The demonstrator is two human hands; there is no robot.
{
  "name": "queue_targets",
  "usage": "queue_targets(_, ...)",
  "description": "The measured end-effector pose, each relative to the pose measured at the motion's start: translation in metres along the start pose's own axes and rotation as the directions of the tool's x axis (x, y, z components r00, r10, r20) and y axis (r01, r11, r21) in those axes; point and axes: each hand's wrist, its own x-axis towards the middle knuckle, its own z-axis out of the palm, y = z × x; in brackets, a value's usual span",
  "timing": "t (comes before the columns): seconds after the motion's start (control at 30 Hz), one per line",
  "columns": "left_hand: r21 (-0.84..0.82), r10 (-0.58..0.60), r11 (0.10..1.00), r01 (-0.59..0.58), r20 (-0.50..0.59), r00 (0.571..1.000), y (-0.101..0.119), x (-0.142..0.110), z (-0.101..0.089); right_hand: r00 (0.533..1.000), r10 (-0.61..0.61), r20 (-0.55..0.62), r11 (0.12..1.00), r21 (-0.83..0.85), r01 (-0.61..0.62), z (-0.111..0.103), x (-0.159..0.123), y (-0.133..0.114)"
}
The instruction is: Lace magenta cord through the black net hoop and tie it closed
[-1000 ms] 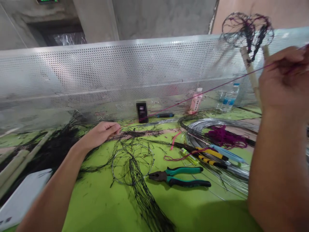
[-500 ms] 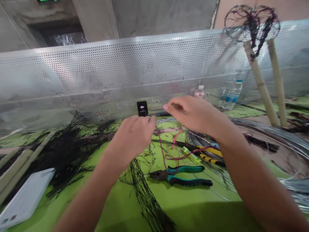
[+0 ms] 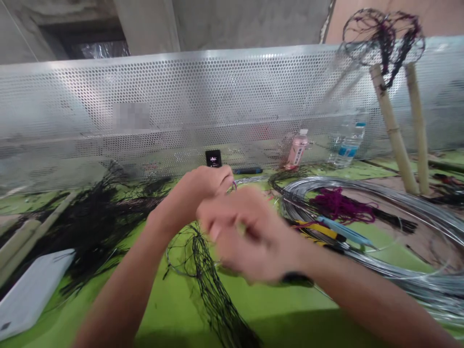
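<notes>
My left hand (image 3: 197, 186) is closed at the top of a black net (image 3: 213, 280) on a thin wire hoop (image 3: 168, 258). The net's gathered mesh hangs down onto the green surface. A bit of purple thread (image 3: 234, 184) shows by the left fingertips. My right hand (image 3: 246, 232), blurred by motion, is just right of the left and nearer to me. Its fingers are curled and pinched; what lies in them does not show. Beneath it, a pair of pliers (image 3: 299, 279) is mostly hidden, with a dark handle end showing.
To the right lie a wire coil (image 3: 311, 182), purple yarn (image 3: 337, 205) and a light-blue tool (image 3: 344, 232). Bottles (image 3: 297, 150) stand by the perforated metal panel (image 3: 217, 96). Black netting (image 3: 90, 227) and a white phone (image 3: 36, 290) are left; bamboo sticks (image 3: 393, 135) rise at right.
My right hand has come down and left, toward me, from its raised place, and now covers most of the pliers. My left hand has stayed near the same spot, turned slightly.
</notes>
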Motion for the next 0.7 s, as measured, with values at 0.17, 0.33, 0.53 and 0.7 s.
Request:
queue_targets(0.17,-0.078,0.072,0.992,-0.100,-0.298,0.952,0.016,-0.019,-0.033,0.832,0.196,-0.519,0.974,0.203,-0.102,-0.035,0.012,0.034)
queue_targets(0.33,-0.096,0.020,0.993,-0.075,-0.484,0.875,0.020,-0.031,-0.038,0.935,0.356,-0.003,0.807,0.506,-0.305,-0.051,0.012,0.022)
queue_targets(0.53,-0.407,-0.047,0.899,-0.165,-0.463,0.885,0.020,-0.045,-0.052,0.962,0.257,-0.096,0.890,0.412,-0.197,-0.075,0.000,0.013)
queue_targets(0.7,-0.300,-0.001,0.933,-0.197,-0.551,0.834,0.021,-0.052,-0.059,0.949,0.230,-0.214,0.911,0.389,-0.133,-0.092,-0.010,0.019)
